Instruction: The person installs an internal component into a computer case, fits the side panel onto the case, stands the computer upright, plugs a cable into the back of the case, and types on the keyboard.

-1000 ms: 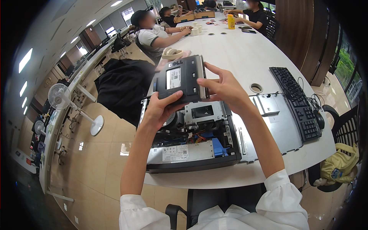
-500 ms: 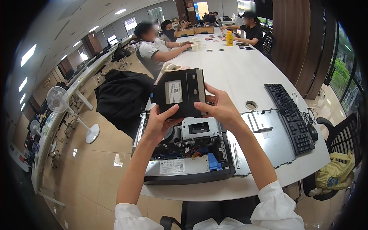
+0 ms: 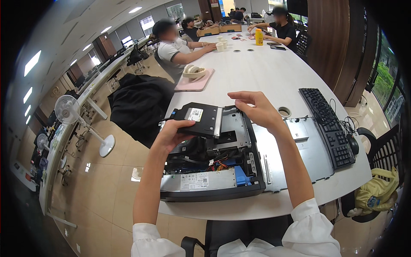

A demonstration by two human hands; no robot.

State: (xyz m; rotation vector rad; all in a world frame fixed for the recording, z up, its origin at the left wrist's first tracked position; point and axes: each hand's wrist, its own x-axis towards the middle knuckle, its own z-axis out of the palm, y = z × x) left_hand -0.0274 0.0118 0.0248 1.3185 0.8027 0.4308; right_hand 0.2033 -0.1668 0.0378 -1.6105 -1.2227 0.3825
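My left hand (image 3: 170,136) grips a slim black optical drive (image 3: 206,119) by its near left side, thumb on top. The drive has a white label, a blue tab and a silvery strip on its right edge. It is tilted above an opened desktop computer case (image 3: 214,195), hiding part of the inside. My right hand (image 3: 262,112) is apart from the drive, just to its right over the case's far right corner, with fingers stretched out and nothing in them. Inside the case show coloured cables (image 3: 221,166), a blue latch (image 3: 242,176) and a labelled metal power supply (image 3: 195,181).
A metal side panel (image 3: 314,147) lies right of the case, beside a black keyboard (image 3: 327,128) and a mouse (image 3: 352,144). Beyond are a tape roll (image 3: 284,112), headphones (image 3: 194,72) on a pink folder (image 3: 204,85) and a yellow bottle (image 3: 259,37). People sit along the table.
The drive has come down toward the case and tilted flatter. My right hand has let go of it and moved off to the right; my left hand still holds it.
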